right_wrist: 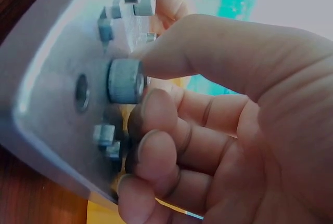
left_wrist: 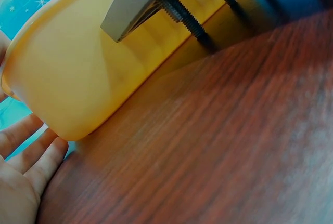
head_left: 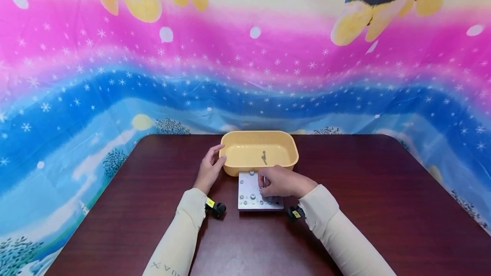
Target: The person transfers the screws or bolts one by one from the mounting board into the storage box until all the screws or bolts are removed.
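Observation:
A silver metal plate [head_left: 245,188] with several socket-head screws stands in front of a yellow plastic bin [head_left: 293,156]. Over the plate's right part is my right hand [head_left: 285,181], its thumb and fingers curled in a pinch at a socket-head screw [right_wrist: 125,81]. The thumb partly hides the far side of that screw. My left hand [head_left: 210,168] rests at the bin's left end, with fingers fairly straight against its wall in the left wrist view. Two loose screws [head_left: 264,157] lie in the bin. Threaded screw shanks [left_wrist: 184,18] stick out below the plate.
The dark red-brown wooden table [head_left: 364,208] carries the bin and plate. Behind it hangs a colourful printed cloth [head_left: 245,63], which reaches round both sides. A small black wrist camera [head_left: 218,210] sits at the left wrist, another [head_left: 294,213] at the right.

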Available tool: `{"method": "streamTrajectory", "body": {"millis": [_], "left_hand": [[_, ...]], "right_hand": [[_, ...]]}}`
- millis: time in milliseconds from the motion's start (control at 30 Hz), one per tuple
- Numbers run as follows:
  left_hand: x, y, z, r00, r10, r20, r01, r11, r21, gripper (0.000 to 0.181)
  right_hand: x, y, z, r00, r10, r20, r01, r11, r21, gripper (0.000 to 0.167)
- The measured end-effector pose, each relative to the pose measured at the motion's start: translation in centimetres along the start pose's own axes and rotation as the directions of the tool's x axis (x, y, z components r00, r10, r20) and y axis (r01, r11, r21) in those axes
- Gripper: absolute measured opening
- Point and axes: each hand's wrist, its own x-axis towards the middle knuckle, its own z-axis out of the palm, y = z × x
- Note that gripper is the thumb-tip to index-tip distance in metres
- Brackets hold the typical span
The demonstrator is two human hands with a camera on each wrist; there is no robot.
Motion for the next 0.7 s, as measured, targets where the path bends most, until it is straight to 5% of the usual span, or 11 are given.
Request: {"method": "streamTrajectory", "body": {"millis": [500,700], "left_hand": [[0.0,-0.1,0.0,1.0,-0.02,-0.006,0.02,1.0,0.012,0.046],[1.3,-2.6,0.1,1.0,-0.005,-0.018,0.005,1.0,-0.003,0.043]], "right_hand": [[0.0,0.0,0.0,0.998,-0.06,-0.002,0.06,0.997,-0.049,0.013],[0.0,0.2,-0.2,0.997,-0.082,-0.013,0.081,0.995,-0.056,0.013]]}}
